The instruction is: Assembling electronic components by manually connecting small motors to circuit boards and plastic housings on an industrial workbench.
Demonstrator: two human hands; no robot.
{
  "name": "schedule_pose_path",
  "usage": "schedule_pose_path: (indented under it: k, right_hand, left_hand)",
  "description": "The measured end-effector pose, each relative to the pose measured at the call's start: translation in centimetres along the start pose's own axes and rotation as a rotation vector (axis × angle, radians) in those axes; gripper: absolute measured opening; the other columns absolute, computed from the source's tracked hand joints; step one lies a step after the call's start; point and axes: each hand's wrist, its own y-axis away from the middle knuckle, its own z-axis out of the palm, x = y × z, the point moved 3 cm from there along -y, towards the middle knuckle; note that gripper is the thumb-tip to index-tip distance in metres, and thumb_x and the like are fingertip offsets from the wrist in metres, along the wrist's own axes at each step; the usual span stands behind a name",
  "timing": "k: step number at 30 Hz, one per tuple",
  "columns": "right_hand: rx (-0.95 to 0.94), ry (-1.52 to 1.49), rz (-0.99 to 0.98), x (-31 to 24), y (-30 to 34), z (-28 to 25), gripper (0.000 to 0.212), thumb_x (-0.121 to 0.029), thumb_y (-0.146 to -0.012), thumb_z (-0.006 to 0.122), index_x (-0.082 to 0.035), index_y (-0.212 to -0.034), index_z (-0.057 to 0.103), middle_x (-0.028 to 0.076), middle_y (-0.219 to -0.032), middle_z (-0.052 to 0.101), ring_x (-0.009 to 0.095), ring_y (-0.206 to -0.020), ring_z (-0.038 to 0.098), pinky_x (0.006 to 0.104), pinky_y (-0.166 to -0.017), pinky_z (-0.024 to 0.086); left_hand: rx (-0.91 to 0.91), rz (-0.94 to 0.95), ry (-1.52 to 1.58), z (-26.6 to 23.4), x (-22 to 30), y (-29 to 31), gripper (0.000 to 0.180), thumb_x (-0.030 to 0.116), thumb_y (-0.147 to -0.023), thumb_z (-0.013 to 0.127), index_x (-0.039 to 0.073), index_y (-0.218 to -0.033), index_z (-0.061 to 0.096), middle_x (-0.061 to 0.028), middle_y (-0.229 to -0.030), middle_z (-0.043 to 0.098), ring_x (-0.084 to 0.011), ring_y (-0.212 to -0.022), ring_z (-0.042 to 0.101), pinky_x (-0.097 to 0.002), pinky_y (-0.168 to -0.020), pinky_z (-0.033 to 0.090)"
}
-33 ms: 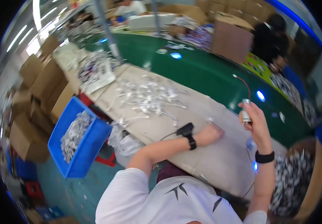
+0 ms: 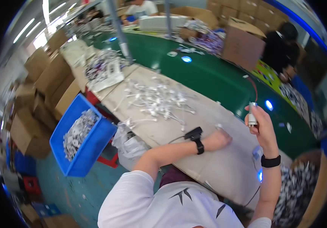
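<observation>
Me: My right hand [image 2: 263, 123] is gripping a small silver cylinder [image 2: 252, 117]; a red wire [image 2: 255, 89] seems to rise from its top to a white plug [image 2: 245, 76].

Friend: And your left hand [image 2: 217, 140]?

Me: Curled, low at the table [image 2: 216, 169], just beside a small white piece [image 2: 219, 126]. I can't tell whether the fist has anything in it.

Friend: Where exactly is the cylinder?

Me: Raised above the table, to the right of my left hand, roughly upright, with the green belt [image 2: 205, 81] behind it in my view.

Friend: How do you hold it well?

Me: By the body, I'd say, never by the wire; a thin lead could pull loose at its joint. A firm, light pinch should do, with the plug left free.

Friend: And that heap of white parts [image 2: 159, 100]?

Me: It lies farther left on the table. Better to keep my wire away from it, as it might snag.
</observation>
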Motion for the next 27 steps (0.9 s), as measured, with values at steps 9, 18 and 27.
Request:
schedule_pose_path:
  k: [9, 18, 27]
  right_hand:
    - [-0.512, 0.142, 0.221, 4.5, -13.8, 16.2, 0.024, -0.027, -0.09, 0.056, -0.004, -0.095, 0.055, 0.004, -0.069, 0.058, 0.003, -0.043, 0.035, 0.0195, -0.038, 0.022]
    - [-0.531, -0.07, 0.174, 3.5, -22.8, 25.9, 0.025, -0.029, -0.089, 0.056, -0.004, -0.091, 0.054, 0.005, -0.071, 0.058, 0.003, -0.045, 0.038, 0.0187, -0.038, 0.024]
    - [-0.35, -0.14, 0.058, 0.3, -21.9, 18.2, 0.032, -0.031, -0.093, 0.051, -0.003, -0.107, 0.054, 0.003, -0.076, 0.057, 0.003, -0.05, 0.037, 0.0189, -0.043, 0.026]
  left_hand:
    - [0.316, 0.064, 0.245, 1.5, -1.9, 1.2, 0.015, 0.017, -0.08, 0.055, 0.005, -0.072, 0.053, -0.0105, -0.067, 0.054, -0.0291, -0.068, 0.057, -0.0414, -0.066, 0.044]
    - [0.503, 0.014, 0.485, 3.2, -3.2, 0.6, 0.013, 0.015, -0.079, 0.056, 0.004, -0.073, 0.054, -0.0134, -0.075, 0.058, -0.0331, -0.07, 0.057, -0.0436, -0.065, 0.046]
    - [0.177, -0.008, 0.514, 1.1, -4.0, 0.9, 0.016, 0.019, -0.082, 0.058, 0.003, -0.08, 0.063, -0.0138, -0.077, 0.062, -0.0322, -0.072, 0.059, -0.0426, -0.067, 0.048]
